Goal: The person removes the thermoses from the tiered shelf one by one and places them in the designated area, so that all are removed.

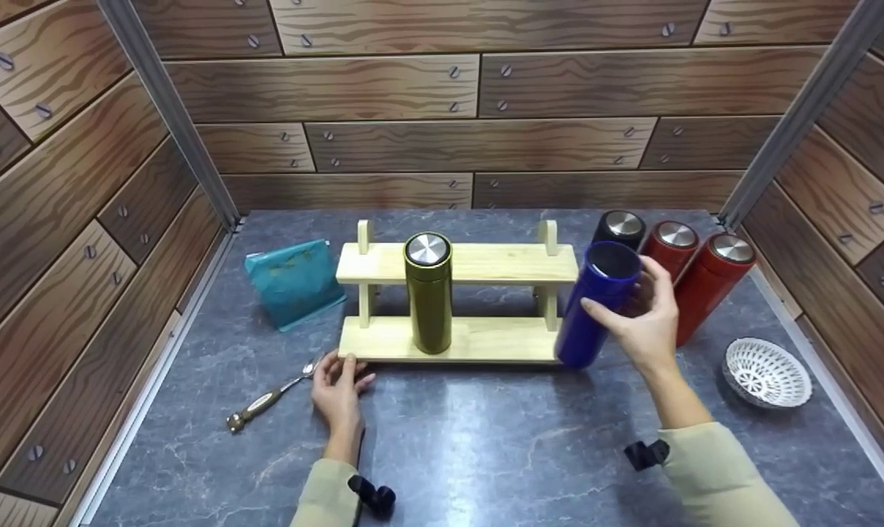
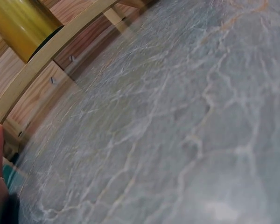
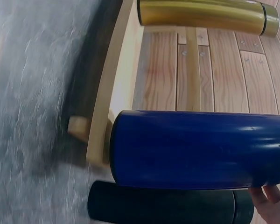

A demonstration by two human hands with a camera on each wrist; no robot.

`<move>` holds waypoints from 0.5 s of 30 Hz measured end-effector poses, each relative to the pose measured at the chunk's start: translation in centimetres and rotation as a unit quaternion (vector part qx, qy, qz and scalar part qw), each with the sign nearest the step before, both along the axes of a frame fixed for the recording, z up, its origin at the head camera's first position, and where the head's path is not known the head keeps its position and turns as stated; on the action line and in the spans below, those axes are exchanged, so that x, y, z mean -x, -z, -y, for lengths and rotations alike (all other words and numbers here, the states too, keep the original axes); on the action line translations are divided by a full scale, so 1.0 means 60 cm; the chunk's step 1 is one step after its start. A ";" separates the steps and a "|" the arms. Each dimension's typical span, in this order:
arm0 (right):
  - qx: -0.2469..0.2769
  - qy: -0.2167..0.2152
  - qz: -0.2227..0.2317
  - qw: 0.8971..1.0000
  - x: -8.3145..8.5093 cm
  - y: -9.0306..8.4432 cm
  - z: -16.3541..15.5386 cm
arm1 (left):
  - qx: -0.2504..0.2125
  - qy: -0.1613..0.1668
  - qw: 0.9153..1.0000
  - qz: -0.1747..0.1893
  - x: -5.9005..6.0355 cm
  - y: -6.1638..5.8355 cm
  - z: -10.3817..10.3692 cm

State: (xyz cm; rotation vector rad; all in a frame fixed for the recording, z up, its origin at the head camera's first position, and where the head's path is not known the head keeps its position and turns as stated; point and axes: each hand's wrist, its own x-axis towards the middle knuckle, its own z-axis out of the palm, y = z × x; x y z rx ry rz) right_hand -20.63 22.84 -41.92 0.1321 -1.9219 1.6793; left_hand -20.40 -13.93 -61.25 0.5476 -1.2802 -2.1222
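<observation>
My right hand [image 1: 643,315] grips a blue thermos bottle [image 1: 594,315] near its top, with the thumb in front and the fingers behind. The bottle leans to the right, its base overlapping the right end of the lower board of a two-tier wooden rack [image 1: 500,338]. In the right wrist view, the blue bottle [image 3: 196,149] crosses the frame, its base close to the board. Upright on the lower board stands an olive-gold thermos [image 1: 431,300] with a steel top. My left hand [image 1: 336,388] holds the rack's front left corner, fingertips at the board edge.
Behind the blue bottle stand a black thermos [image 1: 623,222] and two red thermoses, one a red thermos [image 1: 713,282] in front. A white openwork basket [image 1: 768,373] is at right. Left of the rack are a teal pouch [image 1: 296,282] and a spoon [image 1: 265,400] with a decorated handle.
</observation>
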 end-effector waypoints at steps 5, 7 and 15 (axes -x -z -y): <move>-0.002 0.016 0.004 1.000 -0.002 0.003 -0.017 | -0.002 0.001 1.000 0.000 -0.002 0.001 -0.001; -0.003 0.024 0.007 1.000 -0.003 0.005 -0.025 | -0.007 0.001 1.000 -0.002 -0.003 0.002 -0.003; 0.013 0.042 0.001 0.999 0.006 0.015 -0.049 | -0.003 0.002 1.000 -0.006 -0.004 -0.001 -0.002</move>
